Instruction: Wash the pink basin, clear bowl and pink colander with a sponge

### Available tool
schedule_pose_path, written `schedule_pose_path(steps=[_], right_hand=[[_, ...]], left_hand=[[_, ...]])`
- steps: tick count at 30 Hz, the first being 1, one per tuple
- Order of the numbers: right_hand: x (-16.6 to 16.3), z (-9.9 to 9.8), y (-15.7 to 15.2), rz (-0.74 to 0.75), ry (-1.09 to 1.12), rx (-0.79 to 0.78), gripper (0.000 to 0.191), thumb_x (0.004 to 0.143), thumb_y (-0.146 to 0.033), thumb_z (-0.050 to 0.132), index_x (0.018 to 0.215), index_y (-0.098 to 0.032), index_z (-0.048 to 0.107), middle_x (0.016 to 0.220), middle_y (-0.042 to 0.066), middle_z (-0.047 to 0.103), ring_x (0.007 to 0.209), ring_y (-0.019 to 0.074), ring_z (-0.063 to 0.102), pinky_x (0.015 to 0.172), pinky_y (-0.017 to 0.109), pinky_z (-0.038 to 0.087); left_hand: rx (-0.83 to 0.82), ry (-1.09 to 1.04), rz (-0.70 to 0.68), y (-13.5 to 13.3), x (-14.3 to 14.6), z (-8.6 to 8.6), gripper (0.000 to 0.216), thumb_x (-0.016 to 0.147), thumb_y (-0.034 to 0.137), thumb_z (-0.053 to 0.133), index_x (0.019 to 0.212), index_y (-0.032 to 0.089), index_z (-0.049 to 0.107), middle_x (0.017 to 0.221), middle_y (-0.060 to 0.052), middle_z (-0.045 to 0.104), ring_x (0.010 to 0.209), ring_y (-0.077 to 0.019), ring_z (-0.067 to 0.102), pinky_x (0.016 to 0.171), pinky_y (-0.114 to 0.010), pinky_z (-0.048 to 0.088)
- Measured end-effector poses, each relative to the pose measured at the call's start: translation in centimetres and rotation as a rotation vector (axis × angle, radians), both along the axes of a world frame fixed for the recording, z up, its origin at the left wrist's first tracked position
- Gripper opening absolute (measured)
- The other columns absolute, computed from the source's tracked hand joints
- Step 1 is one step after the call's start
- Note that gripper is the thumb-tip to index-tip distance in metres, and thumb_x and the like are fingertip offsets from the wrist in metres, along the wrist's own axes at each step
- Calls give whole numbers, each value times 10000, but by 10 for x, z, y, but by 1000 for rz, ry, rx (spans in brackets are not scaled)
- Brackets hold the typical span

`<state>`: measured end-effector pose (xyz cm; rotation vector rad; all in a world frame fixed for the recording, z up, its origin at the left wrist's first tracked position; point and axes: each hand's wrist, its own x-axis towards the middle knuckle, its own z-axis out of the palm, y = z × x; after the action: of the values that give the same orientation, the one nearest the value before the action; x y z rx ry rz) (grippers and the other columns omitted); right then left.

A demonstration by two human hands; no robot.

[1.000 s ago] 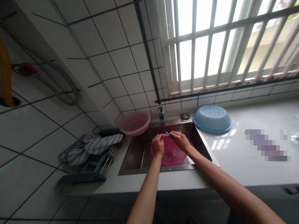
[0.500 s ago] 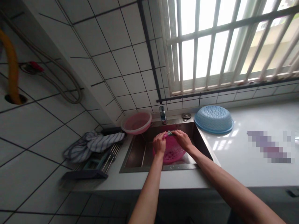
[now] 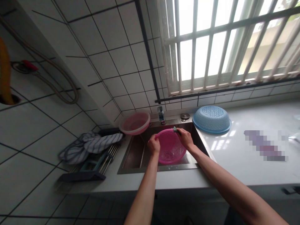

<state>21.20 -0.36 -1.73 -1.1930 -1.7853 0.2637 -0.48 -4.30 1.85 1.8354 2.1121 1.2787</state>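
A pink plastic colander is held tilted in the steel sink, its perforated inside facing me. My left hand is closed on the left side of its rim. At the top right of the rim, my right hand is closed on a small green cloth or pad and presses it against the edge. Its exact kind is too small to tell. Around the colander is the sink, with the faucet behind it.
A pale pink basin stands at the sink's back left corner. To the right, a blue colander lies upside down on the white counter. A striped cloth drapes over a rack on the left. A barred window is behind.
My left hand has moved left and down along the rim. My right hand has shifted right with the green piece. More of the colander's inside now shows between my hands.
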Motion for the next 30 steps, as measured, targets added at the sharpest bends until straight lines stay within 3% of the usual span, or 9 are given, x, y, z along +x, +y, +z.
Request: schedule_pose_path(steps=[3, 5, 8, 12, 16, 20, 23, 27, 30], right_hand=[[-19, 7, -9, 113, -137, 20, 336, 976, -135, 575, 1252, -253, 726, 1169, 87, 771, 1030, 228, 724, 916, 315, 560], [-23, 8, -9, 147, -145, 29, 345, 976, -137, 583, 1264, -266, 720, 1172, 80, 773, 1052, 224, 720, 924, 308, 559], [-11, 0, -1, 84, 7, -20, 293, 976, -207, 612, 1237, -265, 732, 1168, 65, 783, 1039, 232, 735, 933, 330, 562], [12, -17, 14, -70, 190, -214, 208, 930, -278, 674, 1110, -258, 777, 1029, 49, 817, 925, 254, 766, 849, 346, 575], [15, -18, 16, -109, 139, -207, 222, 940, -258, 665, 1132, -266, 777, 1056, 51, 811, 948, 257, 760, 833, 335, 563], [-2, -2, 2, -49, -46, -55, 241, 987, -213, 616, 1180, -268, 751, 1116, 54, 780, 955, 225, 729, 838, 303, 545], [-18, 9, -9, 34, -187, 56, 294, 998, -165, 598, 1247, -266, 719, 1121, 61, 763, 1021, 222, 697, 865, 286, 533], [-23, 11, -11, 98, -202, 88, 274, 1004, -184, 605, 1242, -267, 714, 1123, 70, 754, 1044, 221, 686, 901, 291, 533], [-11, 2, -2, 75, -55, 10, 246, 1001, -229, 610, 1216, -266, 723, 1126, 64, 758, 1010, 227, 712, 904, 319, 548]], left_hand=[[-3, 92, -171, -1, 8, -1, 279, 958, 110, 568, 1032, 264, 788, 1078, -43, 808, 981, -197, 736, 861, -266, 489], [-9, 96, -191, -3, 8, 0, 286, 958, 117, 572, 1044, 281, 790, 1099, -35, 807, 997, -195, 737, 866, -264, 494], [-12, 4, -1, -3, -1, 2, 262, 954, 130, 588, 1065, 255, 791, 1093, -75, 812, 982, -223, 746, 851, -287, 502], [-26, -134, 237, 0, -17, 0, 186, 974, 251, 627, 1042, 197, 792, 1012, -141, 813, 917, -279, 754, 808, -339, 517], [34, -109, 149, 3, -16, -6, 261, 910, 189, 687, 1159, 209, 763, 1148, -131, 795, 1054, -284, 740, 945, -378, 537], [159, 71, -96, 5, 1, -6, 489, 876, 100, 687, 1351, 219, 677, 1366, -106, 714, 1299, -255, 636, 1162, -402, 456], [92, 125, -241, 2, 15, -1, 367, 963, 100, 568, 1253, 257, 729, 1283, -63, 758, 1191, -214, 690, 1102, -375, 504], [44, 132, -229, -4, 16, 4, 318, 994, 120, 523, 1143, 258, 768, 1188, -68, 787, 1113, -221, 715, 1039, -361, 515], [1, 44, -16, -7, 6, 5, 302, 980, 119, 533, 1121, 241, 770, 1144, -96, 795, 1053, -242, 734, 953, -336, 516]])
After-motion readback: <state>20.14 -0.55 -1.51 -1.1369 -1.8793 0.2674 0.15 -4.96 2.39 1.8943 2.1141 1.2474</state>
